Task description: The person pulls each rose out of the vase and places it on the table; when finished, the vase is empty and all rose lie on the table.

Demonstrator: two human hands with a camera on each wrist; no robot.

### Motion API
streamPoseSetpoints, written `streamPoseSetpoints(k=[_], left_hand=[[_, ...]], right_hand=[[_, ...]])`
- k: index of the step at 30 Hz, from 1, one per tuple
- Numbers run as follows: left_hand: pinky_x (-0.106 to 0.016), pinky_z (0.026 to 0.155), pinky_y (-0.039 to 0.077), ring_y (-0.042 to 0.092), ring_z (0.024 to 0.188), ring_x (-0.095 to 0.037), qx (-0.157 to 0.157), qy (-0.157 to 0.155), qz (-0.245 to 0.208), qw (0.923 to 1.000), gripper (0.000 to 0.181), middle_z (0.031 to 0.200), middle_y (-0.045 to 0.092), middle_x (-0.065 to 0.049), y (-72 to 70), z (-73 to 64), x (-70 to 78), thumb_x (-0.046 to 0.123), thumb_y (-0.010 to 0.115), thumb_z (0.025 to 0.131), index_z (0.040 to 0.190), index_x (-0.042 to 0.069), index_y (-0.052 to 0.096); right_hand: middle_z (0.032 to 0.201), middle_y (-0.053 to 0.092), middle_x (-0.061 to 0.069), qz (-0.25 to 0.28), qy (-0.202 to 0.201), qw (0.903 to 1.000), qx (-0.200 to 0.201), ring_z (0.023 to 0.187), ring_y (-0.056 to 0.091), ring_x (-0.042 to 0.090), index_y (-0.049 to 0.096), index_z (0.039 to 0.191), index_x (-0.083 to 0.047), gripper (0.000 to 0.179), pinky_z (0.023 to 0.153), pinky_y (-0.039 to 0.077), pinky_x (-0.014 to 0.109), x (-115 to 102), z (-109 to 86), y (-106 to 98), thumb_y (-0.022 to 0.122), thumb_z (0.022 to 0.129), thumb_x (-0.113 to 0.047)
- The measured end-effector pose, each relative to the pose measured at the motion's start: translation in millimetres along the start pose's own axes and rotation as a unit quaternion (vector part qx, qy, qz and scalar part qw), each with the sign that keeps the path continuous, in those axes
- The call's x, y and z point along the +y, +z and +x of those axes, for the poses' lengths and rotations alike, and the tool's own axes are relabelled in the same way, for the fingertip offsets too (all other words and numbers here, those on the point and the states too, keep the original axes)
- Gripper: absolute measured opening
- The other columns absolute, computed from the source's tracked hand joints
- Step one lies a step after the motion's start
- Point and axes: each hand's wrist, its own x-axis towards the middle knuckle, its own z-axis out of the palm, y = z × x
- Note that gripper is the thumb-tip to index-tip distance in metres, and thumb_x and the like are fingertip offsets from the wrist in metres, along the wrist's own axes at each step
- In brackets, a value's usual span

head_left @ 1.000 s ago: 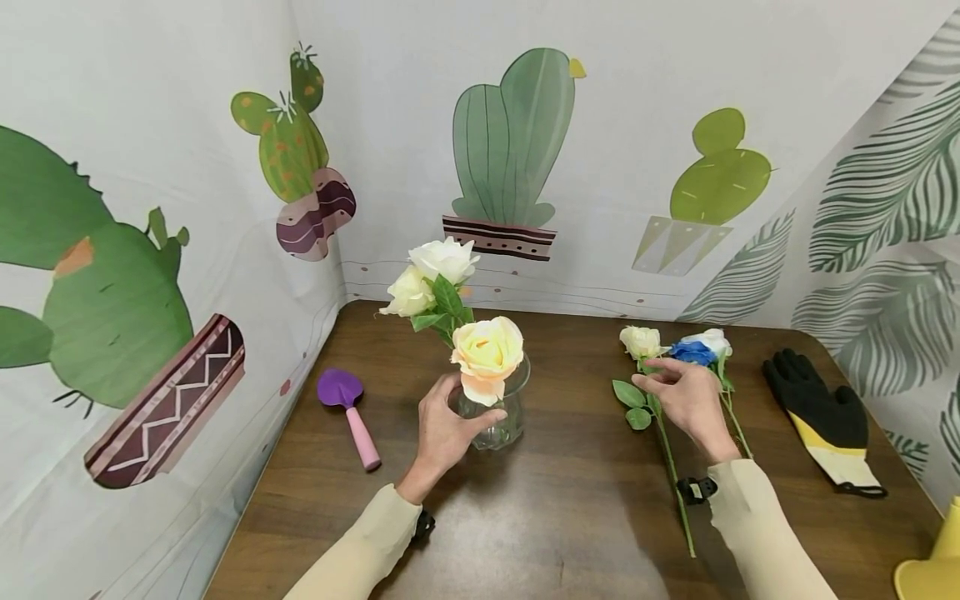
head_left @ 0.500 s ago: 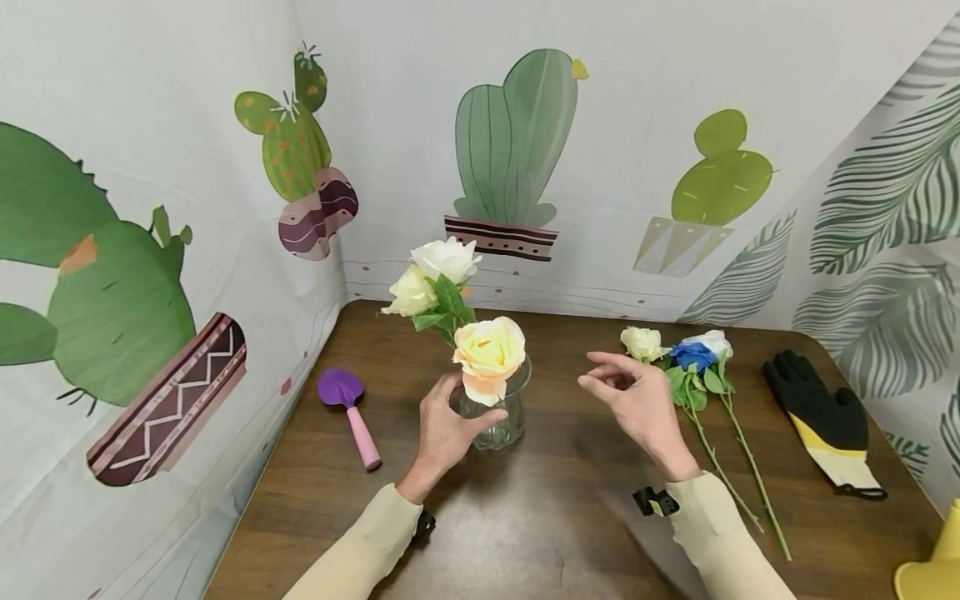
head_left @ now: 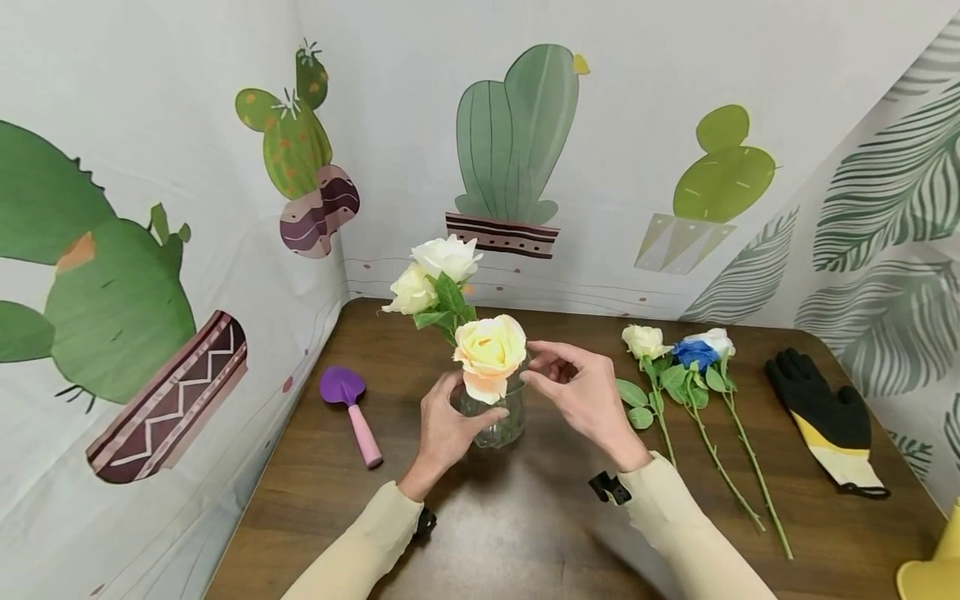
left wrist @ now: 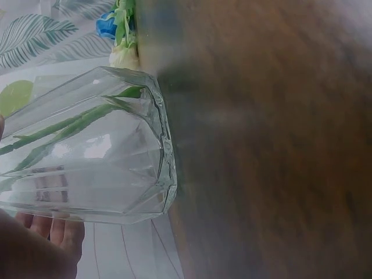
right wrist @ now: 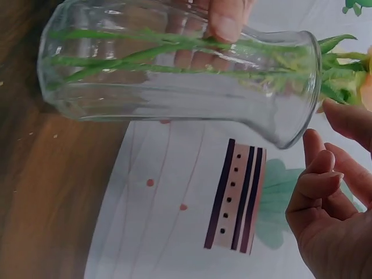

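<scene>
1. Here's the left hand (head_left: 446,425), wrapped round the glass vase (head_left: 504,431), thumb across its near side, fingers behind the glass. The vase looks upright on the table (head_left: 547,521), left of the middle. Smooth glass under bare fingers: a loosened hold could let it slip or turn.

2. Up at the rim comes the right hand (head_left: 583,390), fingers bent loosely with a gap at the tips, nothing held. It's right beside the rim and the peach rose (head_left: 490,350); whether a fingertip touches, I cannot tell. A careless nudge here could tip the vase, with only the left hand to steady it.

3. Look at those blooms! The two white roses (head_left: 447,260) lean left and far, the peach one sits low and near. All that weight above the rim might pull the vase over should the left hand let go.

4. Inside, the green stems (right wrist: 110,63) run close together, crossing in places. Tugging one could drag another along, and a leaf might catch at the rim.

5. Over on the right lie three more roses (head_left: 695,357), leaves crowding together. Lifting one in haste could hook its neighbour and scatter the row.
</scene>
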Motion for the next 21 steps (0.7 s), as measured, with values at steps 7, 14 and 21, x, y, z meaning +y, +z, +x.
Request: streamPoseSetpoints(k=[7, 14, 21], left_hand=[[-0.060, 0.097, 0.061, 0.076, 0.112, -0.028, 0.001, 0.003, -0.001, 1.0000, 0.066, 0.117, 0.080, -0.012, 1.2, 0.7, -1.4, 0.025, 0.106, 0.068, 0.124, 0.007, 0.075], [-0.061, 0.095, 0.061, 0.076, 0.111, -0.029, 0.001, 0.007, 0.004, 1.0000, 0.065, 0.116, 0.080, -0.013, 0.3, 1.4, 1.3, 0.024, 0.105, 0.068, 0.123, 0.007, 0.075], [-0.059, 0.097, 0.061, 0.076, 0.112, -0.030, 0.002, 0.008, 0.013, 0.9999, 0.066, 0.116, 0.080, -0.011, -0.4, 0.9, 3.2, 0.026, 0.106, 0.068, 0.124, 0.008, 0.076]], right_hand=[[0.083, 0.075, 0.007, -0.048, -0.049, 0.9977, -0.003, 0.070, 0.057, 0.005, 0.083, 0.113, -0.006, 0.027, 0.063, 0.049, 0.019, -11.3, 9.5, 8.8, 0.089, 0.087, -0.004], [0.073, 0.065, 0.004, -0.055, -0.089, 0.9943, -0.021, 0.066, 0.053, 0.007, 0.079, 0.093, -0.008, 0.011, 0.061, 0.045, 0.020, -19.0, 19.9, 15.4, 0.085, 0.086, -0.002], [0.075, 0.068, 0.006, -0.037, -0.096, 0.9940, -0.038, 0.068, 0.054, 0.008, 0.082, 0.095, -0.004, 0.014, 0.062, 0.046, 0.020, -22.4, 25.4, 19.4, 0.087, 0.084, 0.002]])
